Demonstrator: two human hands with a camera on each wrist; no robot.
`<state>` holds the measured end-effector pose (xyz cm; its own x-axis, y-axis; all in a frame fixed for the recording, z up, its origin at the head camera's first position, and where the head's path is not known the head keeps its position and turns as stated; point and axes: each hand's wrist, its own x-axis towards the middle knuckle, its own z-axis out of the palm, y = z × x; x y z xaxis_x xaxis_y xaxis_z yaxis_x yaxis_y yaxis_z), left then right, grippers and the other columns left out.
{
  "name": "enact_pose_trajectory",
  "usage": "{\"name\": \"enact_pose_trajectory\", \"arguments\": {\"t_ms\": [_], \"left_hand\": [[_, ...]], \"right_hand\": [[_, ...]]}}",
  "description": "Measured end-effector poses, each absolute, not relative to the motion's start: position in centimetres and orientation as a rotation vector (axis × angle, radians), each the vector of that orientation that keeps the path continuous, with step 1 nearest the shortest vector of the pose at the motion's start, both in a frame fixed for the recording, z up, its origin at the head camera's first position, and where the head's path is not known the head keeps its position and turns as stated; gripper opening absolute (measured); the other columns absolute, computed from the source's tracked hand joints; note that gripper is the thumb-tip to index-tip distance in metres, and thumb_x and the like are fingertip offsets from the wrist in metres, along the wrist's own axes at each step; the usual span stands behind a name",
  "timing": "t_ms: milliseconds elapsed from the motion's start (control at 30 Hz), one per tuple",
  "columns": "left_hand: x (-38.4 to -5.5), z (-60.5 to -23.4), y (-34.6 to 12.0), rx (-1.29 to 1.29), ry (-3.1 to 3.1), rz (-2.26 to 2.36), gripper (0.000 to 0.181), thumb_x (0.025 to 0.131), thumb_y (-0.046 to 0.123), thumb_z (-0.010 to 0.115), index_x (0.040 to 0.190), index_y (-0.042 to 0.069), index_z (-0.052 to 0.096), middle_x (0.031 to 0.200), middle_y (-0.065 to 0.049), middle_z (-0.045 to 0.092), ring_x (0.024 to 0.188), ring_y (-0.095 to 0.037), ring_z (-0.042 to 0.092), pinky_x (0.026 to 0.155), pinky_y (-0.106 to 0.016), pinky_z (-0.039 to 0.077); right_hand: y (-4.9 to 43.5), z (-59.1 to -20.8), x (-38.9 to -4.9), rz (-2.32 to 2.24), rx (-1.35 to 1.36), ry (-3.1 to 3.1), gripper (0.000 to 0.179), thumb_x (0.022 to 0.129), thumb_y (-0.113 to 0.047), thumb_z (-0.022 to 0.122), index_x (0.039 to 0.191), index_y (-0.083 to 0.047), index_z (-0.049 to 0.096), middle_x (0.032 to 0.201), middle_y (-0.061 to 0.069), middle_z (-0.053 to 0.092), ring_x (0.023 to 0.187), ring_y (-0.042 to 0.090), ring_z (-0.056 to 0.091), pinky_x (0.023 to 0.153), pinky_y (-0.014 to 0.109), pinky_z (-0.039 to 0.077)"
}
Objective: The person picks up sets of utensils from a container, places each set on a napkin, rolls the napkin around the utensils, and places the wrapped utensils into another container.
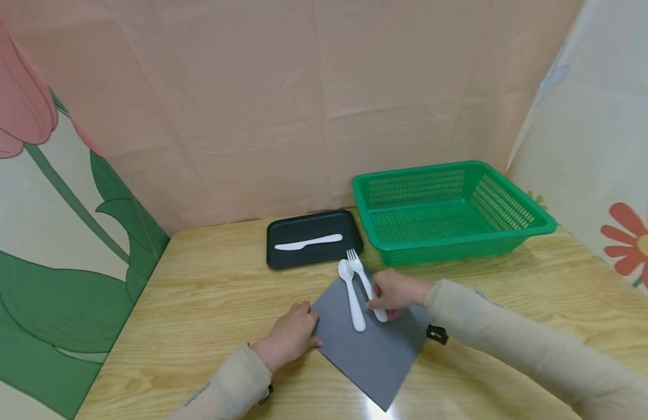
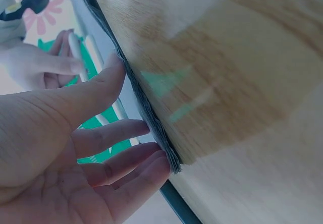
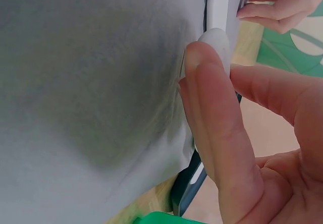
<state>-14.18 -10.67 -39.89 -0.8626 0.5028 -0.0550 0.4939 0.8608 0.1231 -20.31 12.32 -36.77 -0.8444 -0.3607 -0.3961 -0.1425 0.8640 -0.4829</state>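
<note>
A folded grey cloth napkin (image 1: 363, 359) lies at an angle on the wooden table. On it a white spoon (image 1: 353, 300) and a white fork (image 1: 363, 276) lie side by side, their heads toward the black tray. My right hand (image 1: 397, 291) pinches the fork's handle between thumb and fingers near its lower end. My left hand (image 1: 288, 335) touches the napkin's left edge. In the left wrist view, its thumb and loosely extended fingers (image 2: 121, 133) rest spread along the layered cloth edge.
Behind the napkin a black tray (image 1: 326, 223) carries a white knife (image 1: 308, 242). A green plastic basket (image 1: 428, 251) stands to the tray's right, near the back wall. Printed cloth hangs behind and at both sides of the wooden table (image 1: 213, 291).
</note>
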Motion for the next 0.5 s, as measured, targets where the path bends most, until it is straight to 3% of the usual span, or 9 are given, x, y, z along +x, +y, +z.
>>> {"name": "enact_pose_trajectory", "arguments": {"t_ms": [500], "left_hand": [[-14.2,-39.89,-10.63,0.786,2.945,0.161,0.04,0.076,0.033,0.075,0.1,0.002,0.064,0.091,-0.007,0.055,0.08,-0.018,0.051,0.066,-0.029,0.049]], "right_hand": [[12.3,-37.09,-19.98,-0.619,-0.343,2.529,0.021,0.085,-0.018,0.068,0.077,-0.005,0.053,0.062,0.007,0.061,0.048,0.012,0.061,0.048,0.025,0.052]]}}
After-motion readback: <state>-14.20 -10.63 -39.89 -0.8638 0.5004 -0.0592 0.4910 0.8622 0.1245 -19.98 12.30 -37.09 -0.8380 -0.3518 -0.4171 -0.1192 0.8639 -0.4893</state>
